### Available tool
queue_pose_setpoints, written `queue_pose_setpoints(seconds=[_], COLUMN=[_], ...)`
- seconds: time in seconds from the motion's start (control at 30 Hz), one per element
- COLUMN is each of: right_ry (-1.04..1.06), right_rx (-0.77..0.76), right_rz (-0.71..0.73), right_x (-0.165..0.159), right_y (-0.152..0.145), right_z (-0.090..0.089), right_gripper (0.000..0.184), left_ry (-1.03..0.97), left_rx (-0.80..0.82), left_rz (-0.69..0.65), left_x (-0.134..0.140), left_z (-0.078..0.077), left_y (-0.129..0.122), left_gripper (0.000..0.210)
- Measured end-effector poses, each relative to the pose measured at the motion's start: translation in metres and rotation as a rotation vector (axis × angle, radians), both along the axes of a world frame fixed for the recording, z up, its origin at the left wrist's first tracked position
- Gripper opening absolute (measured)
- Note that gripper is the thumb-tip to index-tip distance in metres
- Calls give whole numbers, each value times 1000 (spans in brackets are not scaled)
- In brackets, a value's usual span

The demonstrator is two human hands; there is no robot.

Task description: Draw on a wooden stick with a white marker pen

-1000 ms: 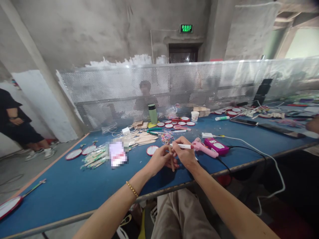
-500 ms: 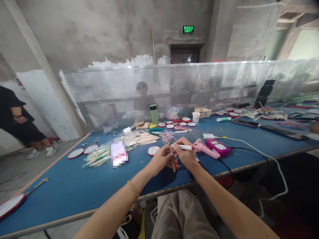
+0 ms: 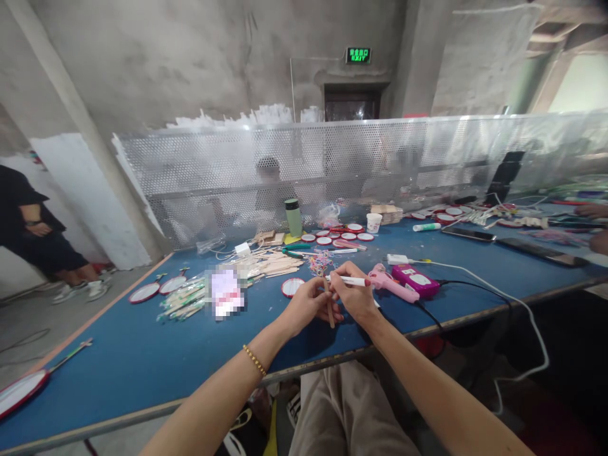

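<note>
Between the fingers of my left hand is a flat wooden craft stick, held upright just above the table. My right hand grips a white marker pen, its tip end close against the upper part of the stick. The exact contact of the tip is too small to make out. Beside my left hand lies a round white disc with a red rim. Beyond both hands sits a pile of colourful thin bands. A pink glue gun lies to the right of my right hand.
On the blue table are loose wooden sticks, bagged sticks, a green bottle, a paper cup, a purple box with cables, and phones. A perforated metal screen stands behind. Another person stands left.
My hands, the craft stick and the marker pen stay nearly in place. At the far right edge, another person's hand has come further into view.
</note>
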State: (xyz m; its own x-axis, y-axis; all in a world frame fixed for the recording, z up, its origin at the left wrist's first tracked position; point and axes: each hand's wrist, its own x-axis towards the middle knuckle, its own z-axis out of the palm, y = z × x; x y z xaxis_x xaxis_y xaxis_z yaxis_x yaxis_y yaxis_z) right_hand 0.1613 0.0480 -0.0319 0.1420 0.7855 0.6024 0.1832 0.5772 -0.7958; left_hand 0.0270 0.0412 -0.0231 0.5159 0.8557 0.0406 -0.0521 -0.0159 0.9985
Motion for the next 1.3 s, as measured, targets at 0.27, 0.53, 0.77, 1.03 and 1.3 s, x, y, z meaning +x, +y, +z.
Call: queue_pose_setpoints(seconds=[0.27,0.53,0.77,1.03,1.3], right_ry=[6,-7,19,60,23], right_rx=[-7,11,-5,-22,-5], right_rz=[16,31,12,-3,5], right_x=[0,-1,-2,-1,-2], right_y=[0,-1,-1,-1,-2], right_z=[0,2,2,4,3], right_gripper=[27,23,26,31,28], left_ry=[-3,15,5,0,10], left_rx=[-2,11,13,-19,-7], left_rz=[0,7,-2,1,14], left_x=[0,0,0,-1,0], left_z=[0,-1,-1,-1,-1], left_y=[-1,1,1,1,0], left_gripper=[32,32,32,35,35])
